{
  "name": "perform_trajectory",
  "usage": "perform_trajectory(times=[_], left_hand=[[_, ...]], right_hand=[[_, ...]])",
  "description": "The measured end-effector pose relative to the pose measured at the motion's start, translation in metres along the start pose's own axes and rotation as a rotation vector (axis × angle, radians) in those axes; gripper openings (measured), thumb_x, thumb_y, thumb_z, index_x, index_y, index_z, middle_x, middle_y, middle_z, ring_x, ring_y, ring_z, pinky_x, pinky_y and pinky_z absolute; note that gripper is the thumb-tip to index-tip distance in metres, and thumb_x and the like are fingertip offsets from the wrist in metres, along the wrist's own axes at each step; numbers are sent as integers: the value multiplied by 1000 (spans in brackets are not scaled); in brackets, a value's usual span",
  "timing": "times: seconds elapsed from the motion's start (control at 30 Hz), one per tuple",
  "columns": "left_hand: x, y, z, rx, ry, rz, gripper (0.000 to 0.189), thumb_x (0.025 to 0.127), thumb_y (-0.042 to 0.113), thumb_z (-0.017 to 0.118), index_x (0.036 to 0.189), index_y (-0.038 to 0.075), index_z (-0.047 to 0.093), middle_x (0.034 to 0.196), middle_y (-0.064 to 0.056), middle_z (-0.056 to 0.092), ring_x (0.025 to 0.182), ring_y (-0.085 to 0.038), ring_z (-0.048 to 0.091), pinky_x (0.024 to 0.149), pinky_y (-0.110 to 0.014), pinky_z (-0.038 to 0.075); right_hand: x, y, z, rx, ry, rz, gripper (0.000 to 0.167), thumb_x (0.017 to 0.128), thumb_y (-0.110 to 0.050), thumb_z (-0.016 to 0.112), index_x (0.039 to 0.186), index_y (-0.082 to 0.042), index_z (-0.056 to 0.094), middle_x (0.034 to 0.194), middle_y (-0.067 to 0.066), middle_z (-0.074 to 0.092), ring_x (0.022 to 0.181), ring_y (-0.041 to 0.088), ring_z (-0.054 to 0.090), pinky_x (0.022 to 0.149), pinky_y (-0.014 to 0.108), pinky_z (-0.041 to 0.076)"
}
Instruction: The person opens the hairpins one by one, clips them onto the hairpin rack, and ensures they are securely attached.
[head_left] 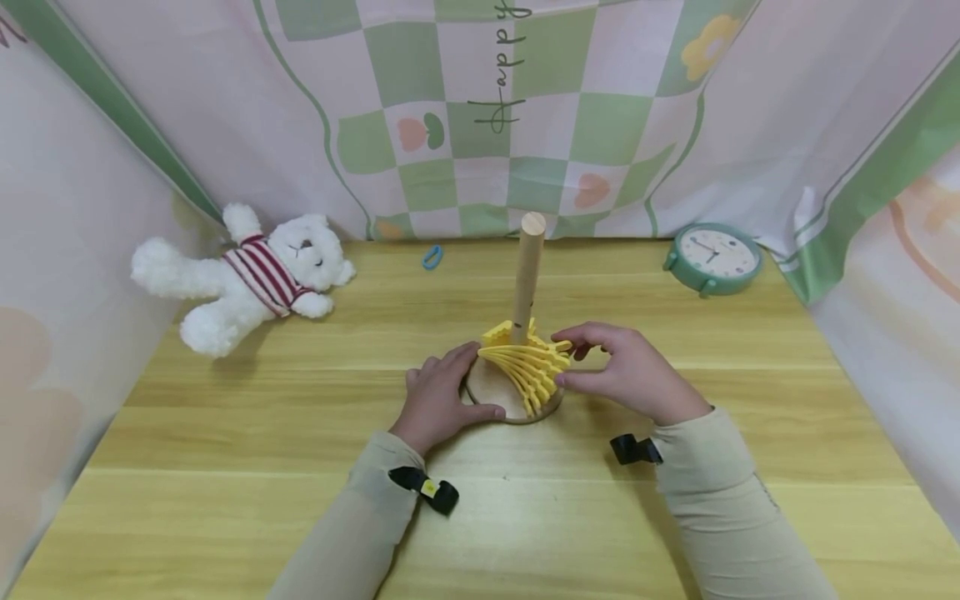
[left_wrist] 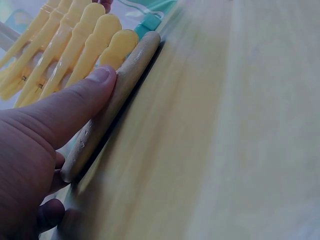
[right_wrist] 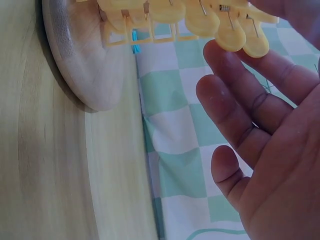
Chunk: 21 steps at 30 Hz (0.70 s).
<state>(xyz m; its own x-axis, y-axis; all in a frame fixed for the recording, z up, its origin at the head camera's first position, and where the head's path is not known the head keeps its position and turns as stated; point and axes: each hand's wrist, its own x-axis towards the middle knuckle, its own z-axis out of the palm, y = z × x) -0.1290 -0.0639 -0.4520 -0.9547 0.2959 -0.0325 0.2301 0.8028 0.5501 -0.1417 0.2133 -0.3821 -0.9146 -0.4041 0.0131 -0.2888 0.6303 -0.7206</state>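
A round wooden base (head_left: 491, 387) with an upright wooden post (head_left: 529, 267) stands on the table. Yellow plastic spring clips (head_left: 525, 367), several stacked in a fan, surround the lower post. My left hand (head_left: 442, 400) grips the base's rim on the left, its thumb along the near edge beside the clips in the left wrist view. At the right end of the stack, my right hand (head_left: 630, 371) pinches the topmost clips between thumb and index finger. Its other fingers (right_wrist: 220, 100) are loosely bent below the clips' rounded tabs; the exact contact is partly hidden.
A white teddy bear (head_left: 258, 279) in a striped shirt lies at the left. Near the curtain (head_left: 480, 75) is a small blue ring-shaped piece (head_left: 432, 257). A green alarm clock (head_left: 714, 260) lies at the back right of the wooden table (head_left: 300, 500).
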Motion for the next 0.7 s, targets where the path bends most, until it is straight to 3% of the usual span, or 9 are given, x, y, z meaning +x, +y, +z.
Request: perform_trajectory(times=[0.13, 0.4, 0.7], left_hand=[[0, 0, 0, 0, 0, -1, 107, 71, 71, 77, 157, 21, 37, 159, 6, 38, 118, -24, 48, 89, -44, 27], [1, 0, 1, 0, 5, -7, 107, 71, 71, 77, 157, 21, 37, 159, 7, 39, 118, -24, 48, 89, -43, 28], [1, 0, 2, 9, 6, -5, 106, 72, 71, 76, 157, 21, 37, 159, 6, 39, 119, -25, 49, 89, -43, 28]], right_hand=[[0, -1, -1, -5, -7, 7, 51, 82, -32, 84, 128, -15, 68, 111, 1, 68, 101, 21, 58, 85, 49, 46], [4, 0, 4, -20, -79, 42, 85, 77, -37, 88, 149, -16, 47, 107, 5, 61, 101, 24, 57, 84, 44, 46], [4, -2, 6, -49, -72, 30, 77, 81, -27, 85, 147, -15, 50, 103, 4, 60, 98, 28, 58, 79, 41, 45]])
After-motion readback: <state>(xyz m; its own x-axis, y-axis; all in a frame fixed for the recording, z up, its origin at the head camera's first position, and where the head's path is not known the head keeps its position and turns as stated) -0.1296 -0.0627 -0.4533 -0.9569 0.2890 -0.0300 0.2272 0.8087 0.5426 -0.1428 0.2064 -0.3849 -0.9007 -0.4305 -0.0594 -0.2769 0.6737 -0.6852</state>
